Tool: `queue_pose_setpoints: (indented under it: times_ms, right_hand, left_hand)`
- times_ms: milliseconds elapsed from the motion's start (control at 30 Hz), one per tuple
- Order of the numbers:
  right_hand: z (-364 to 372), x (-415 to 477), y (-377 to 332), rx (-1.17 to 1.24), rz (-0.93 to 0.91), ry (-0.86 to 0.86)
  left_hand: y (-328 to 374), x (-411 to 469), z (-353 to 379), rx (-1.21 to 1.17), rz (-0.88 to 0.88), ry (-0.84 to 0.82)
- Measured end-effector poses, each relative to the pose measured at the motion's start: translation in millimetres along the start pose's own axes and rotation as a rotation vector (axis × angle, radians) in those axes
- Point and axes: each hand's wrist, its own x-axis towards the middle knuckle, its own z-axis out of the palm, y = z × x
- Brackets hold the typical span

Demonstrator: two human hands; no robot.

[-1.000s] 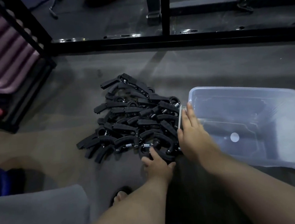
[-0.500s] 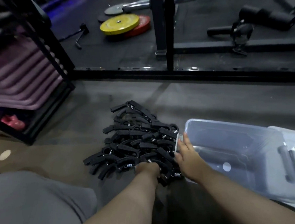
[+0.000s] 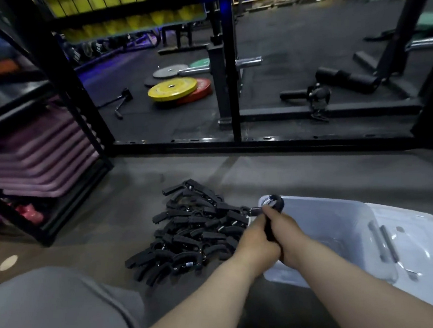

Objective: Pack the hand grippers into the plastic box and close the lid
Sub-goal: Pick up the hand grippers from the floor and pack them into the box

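A pile of several black hand grippers with metal springs lies on the grey floor. To its right stands an open clear plastic box, and its lid lies flat against the box's right side. My left hand and my right hand are pressed together over the box's near left corner. Both are closed on one hand gripper, whose spring end sticks up above my fingers.
A black rack holding stacked purple mats stands at the left. A black frame rail crosses the floor behind the pile. Yellow and red weight plates lie beyond it. My grey-clad knee fills the lower left.
My left hand lifted one gripper off the near edge of the pile and carried it right. My right hand left the box rim and joined it. The camera tilted up.
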Motion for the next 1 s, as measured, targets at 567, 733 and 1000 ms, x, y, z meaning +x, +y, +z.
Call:
queue_pose_setpoints:
  times_ms: [567,733,1000]
  right_hand:
    - [-86,65,18,-0.267,0.116,0.374]
    - [-98,118,44,-0.418,0.239,0.38]
    - [-115,208,119,-0.6,0.346,0.254]
  left_hand:
    - [-91,37,6,0.234,-0.156,0.179]
    - [-105,76,12,0.339,-0.05,0.153]
    - [-121,94,33,0.399,0.064,0.203]
